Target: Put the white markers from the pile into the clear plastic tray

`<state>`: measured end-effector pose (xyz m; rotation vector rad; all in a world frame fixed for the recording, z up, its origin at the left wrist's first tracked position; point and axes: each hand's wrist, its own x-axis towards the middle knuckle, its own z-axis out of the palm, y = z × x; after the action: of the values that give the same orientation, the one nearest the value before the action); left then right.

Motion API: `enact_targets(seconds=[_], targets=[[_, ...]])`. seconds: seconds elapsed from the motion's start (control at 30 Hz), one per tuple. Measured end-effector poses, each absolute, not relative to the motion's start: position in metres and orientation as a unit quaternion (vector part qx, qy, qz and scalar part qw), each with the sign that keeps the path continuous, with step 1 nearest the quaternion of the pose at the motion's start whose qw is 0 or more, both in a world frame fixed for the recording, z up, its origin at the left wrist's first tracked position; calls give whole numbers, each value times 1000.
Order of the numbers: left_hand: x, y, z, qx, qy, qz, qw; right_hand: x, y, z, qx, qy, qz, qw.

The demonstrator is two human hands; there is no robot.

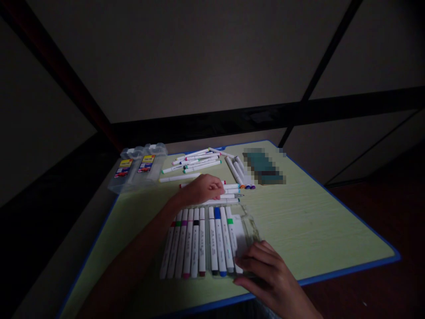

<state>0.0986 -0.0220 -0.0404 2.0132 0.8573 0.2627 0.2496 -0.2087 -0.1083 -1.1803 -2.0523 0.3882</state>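
Observation:
My left hand (pixel 205 188) reaches over a row of white markers (pixel 230 196) lying sideways on the table. Its fingers are curled in a pinch round one of them, partly hidden by the hand. Nearer me lies a clear plastic tray (pixel 210 271) filled with upright-laid white markers (pixel 186 243) in two groups, with coloured bands and ends. My right hand (pixel 265 270) is at the tray's right side, fingers apart. Its index fingertip touches or nearly touches the lower part of the green-banded marker (pixel 231 239), the last one on the right.
A clear plastic case (pixel 137 168) with two labels stands at the table's back left. Several loose markers (pixel 199 160) lie in a pile behind my left hand. More markers (pixel 235 170) rest beside a blurred-out teal object (pixel 264 166). The table (pixel 315 221) has a blue edge; a wall rises behind.

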Motion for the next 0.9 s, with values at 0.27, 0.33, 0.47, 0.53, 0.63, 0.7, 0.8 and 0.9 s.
enact_targets(seconds=[0.27, 0.33, 0.47, 0.53, 0.63, 0.7, 0.8, 0.9], targets=[[103, -2, -65, 799, 432, 259, 328, 249, -207, -105, -456, -798, 136, 371], [99, 4, -68, 792, 451, 266, 313, 249, -207, -105, -455, -798, 137, 371], [86, 19, -72, 803, 469, 266, 253, 249, -208, -107, -462, -798, 143, 361], [78, 27, -74, 802, 485, 272, 218, 249, -208, -108, -463, -796, 145, 361], [65, 42, -76, 793, 504, 293, 175, 249, -208, -108, -465, -792, 147, 368], [55, 50, -78, 788, 512, 299, 166, 249, -208, -108, -465, -791, 147, 370], [43, 60, -81, 769, 530, 310, 178, 249, -208, -108, -462, -792, 144, 371], [36, 65, -87, 747, 550, 325, 182, 249, -207, -108, -460, -792, 139, 376]])
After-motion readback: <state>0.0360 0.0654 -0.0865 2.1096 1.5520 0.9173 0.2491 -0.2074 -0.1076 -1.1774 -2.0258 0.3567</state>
